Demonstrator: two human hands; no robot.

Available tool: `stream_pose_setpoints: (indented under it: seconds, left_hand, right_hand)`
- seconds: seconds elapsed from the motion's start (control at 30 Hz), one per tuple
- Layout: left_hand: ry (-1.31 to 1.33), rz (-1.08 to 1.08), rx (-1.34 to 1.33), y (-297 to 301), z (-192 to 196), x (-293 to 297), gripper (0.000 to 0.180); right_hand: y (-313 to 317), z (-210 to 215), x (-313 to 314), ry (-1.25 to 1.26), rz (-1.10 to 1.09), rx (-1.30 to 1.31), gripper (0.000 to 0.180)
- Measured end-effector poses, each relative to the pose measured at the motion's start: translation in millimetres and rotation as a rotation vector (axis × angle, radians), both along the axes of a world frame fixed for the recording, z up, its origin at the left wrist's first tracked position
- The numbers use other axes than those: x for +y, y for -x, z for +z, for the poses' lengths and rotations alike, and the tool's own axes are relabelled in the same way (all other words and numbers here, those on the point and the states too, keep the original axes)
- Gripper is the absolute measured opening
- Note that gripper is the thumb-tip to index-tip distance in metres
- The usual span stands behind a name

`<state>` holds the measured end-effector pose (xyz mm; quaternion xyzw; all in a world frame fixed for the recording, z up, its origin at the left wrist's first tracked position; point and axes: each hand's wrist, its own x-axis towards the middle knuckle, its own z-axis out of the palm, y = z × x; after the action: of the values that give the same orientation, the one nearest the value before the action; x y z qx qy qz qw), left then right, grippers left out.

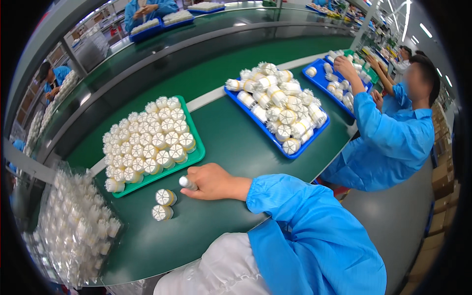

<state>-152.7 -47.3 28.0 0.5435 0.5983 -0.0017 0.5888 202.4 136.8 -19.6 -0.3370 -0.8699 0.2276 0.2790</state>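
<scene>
Green worktop underlies the right hand pinching a white cylinder, any print seemingly unreadable; left hand: cannot tell.

A factory floor is indicated by trays of similar white parts set on a green tabletop, blue-smocked workers, and cardboard boxes stacked by the aisle.
</scene>
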Motion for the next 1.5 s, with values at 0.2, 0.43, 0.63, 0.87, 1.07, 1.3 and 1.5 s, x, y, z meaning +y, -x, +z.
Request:
stream_pose_setpoints:
  seconds: [0.2,0.43,0.63,0.87,1.07,1.3,1.5]
  left_hand:
    - [0.013,-0.094,-0.02,17.7,3.8,-33.7,0.041]
    - [0.062,-0.185,-0.054,29.5,4.7,-90.4,0.039]
    - [0.09,-0.22,-0.077,25.9,1.2,-127.2,0.038]
    - [0.099,-0.231,-0.094,22.7,7.9,-157.0,0.036]
    - [0.108,-0.256,-0.102,19.6,5.0,-165.1,0.034]
    - [0.076,-0.324,-0.104,19.2,2.0,-160.0,0.033]
    - [0.034,-0.392,-0.091,19.4,-1.3,-145.1,0.031]
  right_hand:
    - [-1.9,2.4,1.7,-0.061,-0.018,0.036,0.035]
    - [0.3,6.9,-0.9,-0.027,-0.016,0.013,0.044]
    - [-0.1,10.2,-1.4,0.029,-0.025,0.051,0.03]
    - [1.7,9.9,-2.1,0.015,-0.029,0.052,0.028]
    - [1.4,11.5,-2.3,0.006,-0.016,0.051,0.027]
    - [-0.6,10.6,-1.7,0.003,-0.013,0.052,0.027]
    - [-2.2,10.4,-0.8,0.028,-0.042,0.055,0.028]
